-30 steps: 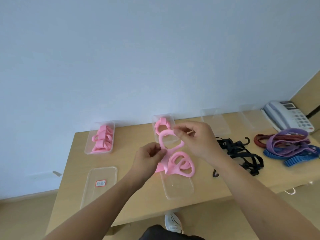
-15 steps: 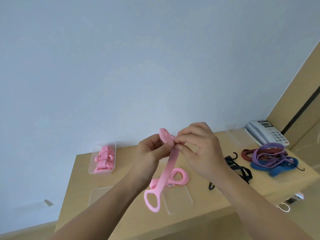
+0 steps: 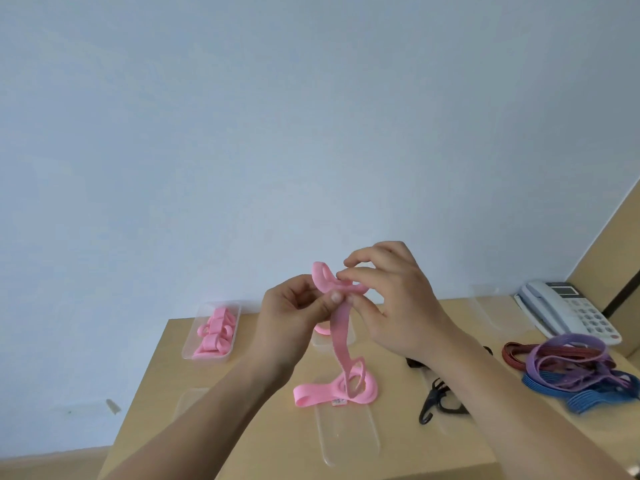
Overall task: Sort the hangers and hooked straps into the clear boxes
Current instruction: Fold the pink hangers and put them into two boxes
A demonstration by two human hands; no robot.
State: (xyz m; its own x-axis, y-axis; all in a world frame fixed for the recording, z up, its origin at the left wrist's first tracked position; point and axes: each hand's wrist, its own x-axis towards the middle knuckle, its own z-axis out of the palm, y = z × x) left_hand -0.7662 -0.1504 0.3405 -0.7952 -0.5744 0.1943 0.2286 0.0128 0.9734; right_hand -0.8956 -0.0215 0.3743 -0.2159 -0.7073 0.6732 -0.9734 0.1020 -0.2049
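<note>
Hands close together, my left hand (image 3: 291,317) and right hand (image 3: 394,306) both pinch the top of the pink hanger (image 3: 338,337) above the table (image 3: 408,452), I think to fold it small for the clear box (image 3: 188,344).

The flexible plastic looped hanger (image 3: 337,327) held up mid-frame was plain bubblegum pink. So was the second looped hanger (image 3: 311,396) lying on the pale tan wooden table (image 3: 270,445), except for its small white tag (image 3: 338,401) with reddish print. The same pink filled the clear plastic box (image 3: 188,346). The hooked webbing strap (image 3: 438,401) was black. The ribbed elastic straps were purple (image 3: 568,355), blue (image 3: 554,389) and dark red (image 3: 516,353), lined lengthwise. The desk telephone (image 3: 550,306) was pale grey-white with one red button (image 3: 614,338). The painted wall (image 3: 311,133) was flat pale blue.
</note>
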